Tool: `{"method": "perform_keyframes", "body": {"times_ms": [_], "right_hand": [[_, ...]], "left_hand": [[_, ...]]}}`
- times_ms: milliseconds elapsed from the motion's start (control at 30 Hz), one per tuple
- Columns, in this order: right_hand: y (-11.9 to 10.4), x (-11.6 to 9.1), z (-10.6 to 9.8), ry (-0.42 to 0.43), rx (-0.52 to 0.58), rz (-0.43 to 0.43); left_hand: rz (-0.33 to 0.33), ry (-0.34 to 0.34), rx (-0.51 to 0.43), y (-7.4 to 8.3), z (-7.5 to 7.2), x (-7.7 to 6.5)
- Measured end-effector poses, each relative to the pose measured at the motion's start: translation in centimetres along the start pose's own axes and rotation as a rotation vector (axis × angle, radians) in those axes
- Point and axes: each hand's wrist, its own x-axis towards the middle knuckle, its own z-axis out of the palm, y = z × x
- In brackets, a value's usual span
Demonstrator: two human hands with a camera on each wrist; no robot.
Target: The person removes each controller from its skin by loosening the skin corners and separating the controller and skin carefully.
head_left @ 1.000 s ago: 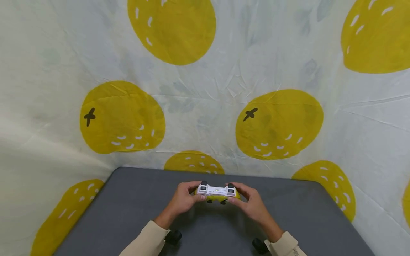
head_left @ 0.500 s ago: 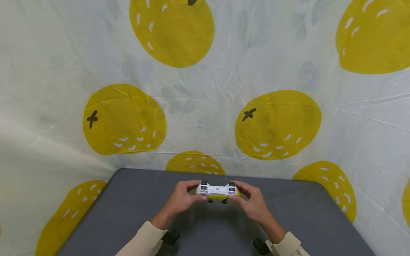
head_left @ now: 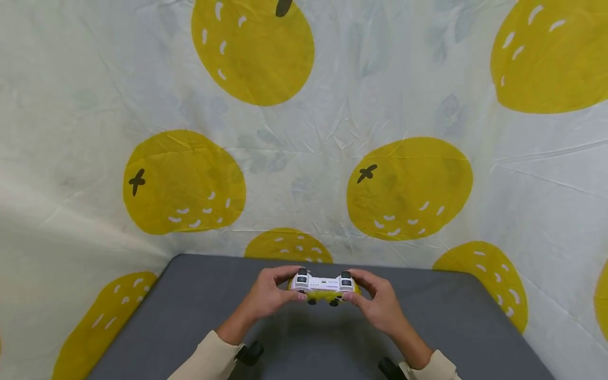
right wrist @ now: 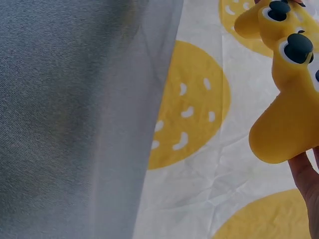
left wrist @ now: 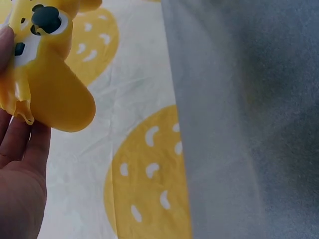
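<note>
A yellow-and-white game controller [head_left: 325,285] is held up above the grey table between both hands. Its white edge with black shoulder buttons faces the head camera, and two black thumbsticks stick out below. My left hand [head_left: 268,294] grips the left end, thumb on the near side and fingers behind. At the other end my right hand [head_left: 381,302] grips it in the same way. In the left wrist view the controller [left wrist: 62,97] shows a rounded yellow handle resting against the fingers. The right wrist view shows the other handle of the controller [right wrist: 286,127], with fingers beneath it.
The grey tabletop [head_left: 190,316] spreads under the hands. A white cloth [head_left: 294,179] printed with large yellow fruits hangs behind it and along both sides. A black wrist device [head_left: 250,352] sits at the left cuff, another black device [head_left: 390,368] at the right.
Both hands keep their hold on the controller, which stays nearly in place. The forearms have spread slightly apart. The head view has shifted a little, so the background sits slightly lower.
</note>
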Motion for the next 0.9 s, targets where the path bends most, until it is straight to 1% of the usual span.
{"method": "perform_keyframes", "body": {"times_ms": [67,200,300,433,567,667,767,900], "right_hand": [[-0.3,-0.1,-0.2,0.0,0.003,0.007],[-0.9,-0.1,-0.5,-0.006,0.001,0.037],[-1.4,-0.1,-0.7,-0.01,0.001,0.081],[-2.0,0.1,-0.8,-0.015,0.033,0.147],[-2.4,0.4,-1.0,-0.03,0.052,0.185],[-2.8,0.7,-1.2,-0.038,0.066,0.235],[-3.2,0.9,-1.4,-0.032,0.1,0.311],[-3.4,1.1,-1.6,-0.021,0.135,0.392]], "left_hand": [[0.001,-0.001,-0.01,0.2,0.1,0.0],[-0.019,-0.004,-0.057,0.5,0.1,-0.1],[-0.042,-0.008,-0.104,0.8,0.0,-0.1],[-0.078,-0.012,-0.179,1.1,-0.2,-0.1],[-0.105,-0.027,-0.235,1.4,-0.5,-0.2],[-0.132,-0.038,-0.266,1.6,-0.7,-0.2],[-0.163,-0.041,-0.293,1.8,-0.7,0.0],[-0.204,-0.046,-0.307,1.8,-0.6,0.1]]}}
